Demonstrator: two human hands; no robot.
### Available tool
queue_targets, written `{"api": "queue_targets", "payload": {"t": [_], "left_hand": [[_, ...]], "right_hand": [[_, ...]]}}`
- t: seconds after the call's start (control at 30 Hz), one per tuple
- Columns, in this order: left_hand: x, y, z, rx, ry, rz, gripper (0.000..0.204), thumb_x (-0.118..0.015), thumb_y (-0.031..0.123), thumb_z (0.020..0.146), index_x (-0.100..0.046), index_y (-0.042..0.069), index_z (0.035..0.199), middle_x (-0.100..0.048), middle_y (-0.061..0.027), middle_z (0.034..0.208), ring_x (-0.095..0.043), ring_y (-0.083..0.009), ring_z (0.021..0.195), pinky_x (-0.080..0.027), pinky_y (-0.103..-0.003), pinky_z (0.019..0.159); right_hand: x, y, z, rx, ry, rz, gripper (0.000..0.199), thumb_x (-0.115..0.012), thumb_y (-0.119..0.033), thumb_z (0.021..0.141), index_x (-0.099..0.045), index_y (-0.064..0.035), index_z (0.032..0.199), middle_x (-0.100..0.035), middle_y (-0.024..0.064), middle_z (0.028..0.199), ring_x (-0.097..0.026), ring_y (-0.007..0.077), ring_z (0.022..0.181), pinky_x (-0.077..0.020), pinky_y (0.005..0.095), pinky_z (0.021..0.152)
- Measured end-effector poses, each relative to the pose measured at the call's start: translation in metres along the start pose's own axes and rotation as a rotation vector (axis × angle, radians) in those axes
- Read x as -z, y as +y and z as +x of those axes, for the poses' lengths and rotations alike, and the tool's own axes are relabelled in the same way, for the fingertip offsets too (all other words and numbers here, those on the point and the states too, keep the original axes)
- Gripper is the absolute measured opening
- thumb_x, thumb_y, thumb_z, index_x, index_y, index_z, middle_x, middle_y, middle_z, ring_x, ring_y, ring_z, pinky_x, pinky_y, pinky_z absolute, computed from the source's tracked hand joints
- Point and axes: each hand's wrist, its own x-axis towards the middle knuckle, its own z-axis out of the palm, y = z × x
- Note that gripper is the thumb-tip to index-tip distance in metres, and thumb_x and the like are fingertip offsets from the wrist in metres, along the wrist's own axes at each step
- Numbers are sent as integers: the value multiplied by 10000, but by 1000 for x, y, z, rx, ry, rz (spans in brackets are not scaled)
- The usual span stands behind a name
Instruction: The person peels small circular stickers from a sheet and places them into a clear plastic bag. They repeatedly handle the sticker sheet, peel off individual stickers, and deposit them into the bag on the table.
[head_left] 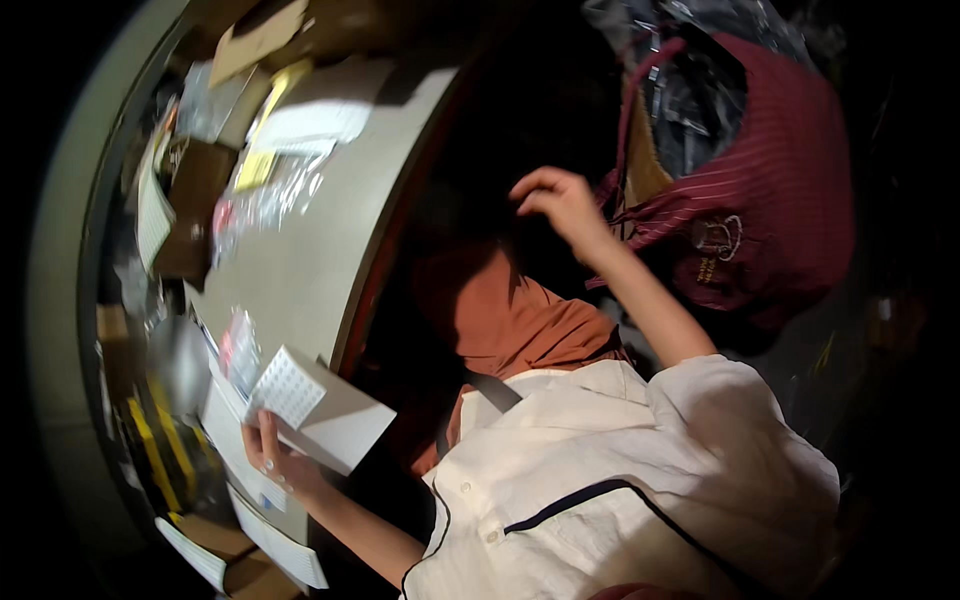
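Note:
My left hand (272, 452) grips a white box-like piece (345, 412) by its near left corner, over the front edge of the table. A panel of small printed marks covers one of its faces; whether it is a closed box or folded card I cannot tell. My right hand (562, 205) is raised in the air beside a maroon striped bag (790, 190). Its fingers are bent and apart, and nothing shows in them. Clear plastic (685, 110) fills the open mouth of the bag.
Along the left runs a pale table (330, 240) with a dark front edge. On it lie white papers (310, 115), clear plastic packets (270, 195), a brown cardboard box (195, 205) and yellow-and-black items (165, 440). Much of the floor around the bag is dark.

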Motion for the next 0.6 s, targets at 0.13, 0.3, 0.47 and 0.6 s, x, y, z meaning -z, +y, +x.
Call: {"api": "queue_targets", "payload": {"t": [0.13,0.3,0.47,0.6], "left_hand": [[15,-11,9,63,96,-28,409,-634,267,939,-581,-29,1216,-564,-140,1261,-542,-271,1200,-446,-422,1027],[30,-14,17,-16,160,-25,467,-625,326,971,-606,-16,1289,-613,-164,1323,-598,-291,1204,-482,-454,1021],[50,-8,25,-3,223,-124,380,-695,254,942,-656,-6,1218,-728,-124,1142,-703,-271,1053,-560,-411,914],[46,0,25,17,307,-201,267,-739,219,908,-690,31,1090,-748,-105,1040,-721,-265,978,-576,-405,880]], "right_hand": [[-26,75,-18,-159,-60,127,170,-608,33,846,-717,19,975,-728,63,884,-699,145,783,-565,274,738],[-38,117,-14,-19,7,58,190,-576,-14,819,-748,-10,899,-739,136,808,-717,221,768,-555,343,729],[-48,143,-4,-92,79,28,219,-626,-106,804,-767,-26,951,-739,209,890,-712,365,864,-551,439,802],[-63,199,5,-225,10,-73,259,-614,-75,806,-697,51,1017,-734,200,945,-696,283,879,-551,397,774]]}}
